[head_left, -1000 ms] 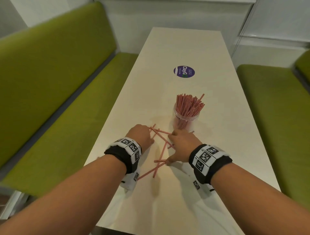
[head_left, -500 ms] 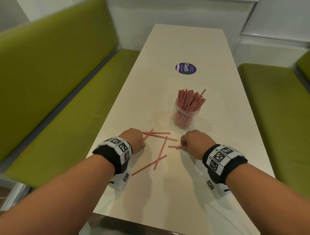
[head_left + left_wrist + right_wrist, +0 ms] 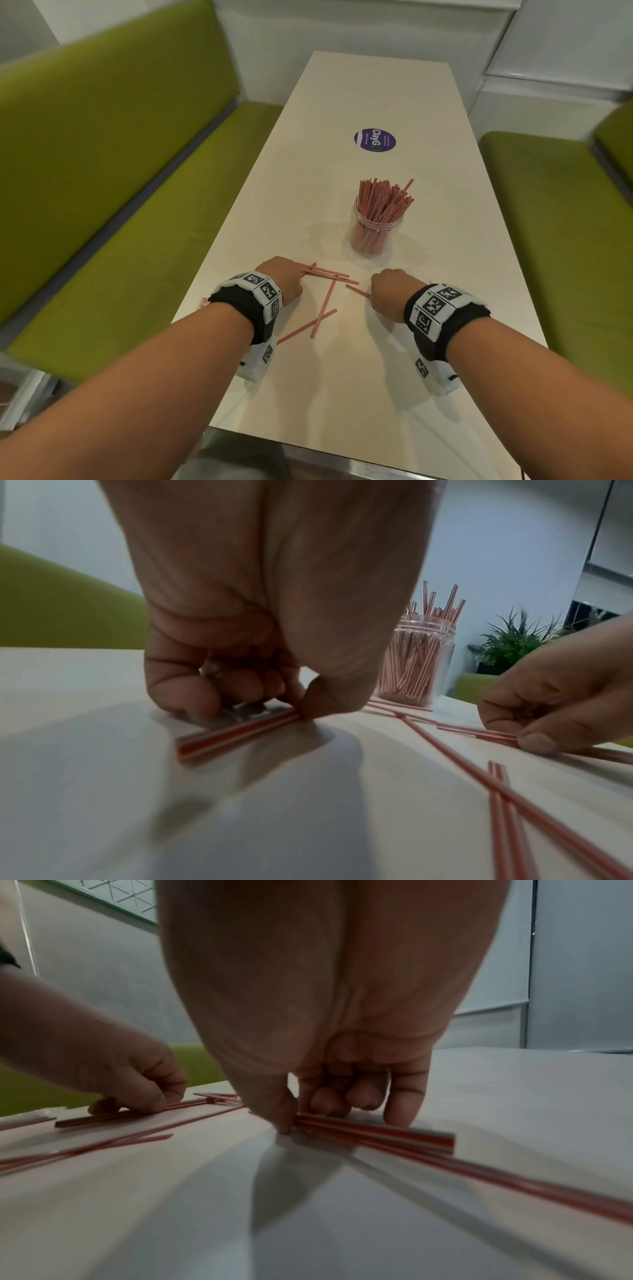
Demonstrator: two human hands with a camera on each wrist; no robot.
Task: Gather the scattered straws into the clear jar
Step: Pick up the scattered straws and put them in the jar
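Red-and-white straws (image 3: 323, 303) lie scattered and crossing one another on the near part of a long, pale counter (image 3: 349, 383), between the two hands. The left hand (image 3: 282, 275) has its fingers (image 3: 205, 693) curled down and pinches a couple of straws against the surface between thumb and fingertips. The right hand (image 3: 394, 291) does the same with a small bunch, thumb on one side and curled fingers (image 3: 363, 1096) on the other. Just beyond them stands the clear jar (image 3: 375, 229), upright and already packed with straws that fan out above its rim. Farther along the counter a round purple sticker (image 3: 375, 139) is stuck flat to the top. Green padded benches (image 3: 113, 178) run along both long sides. White walls close the far end, and the left wrist view shows a potted plant (image 3: 514, 639) beyond the jar.
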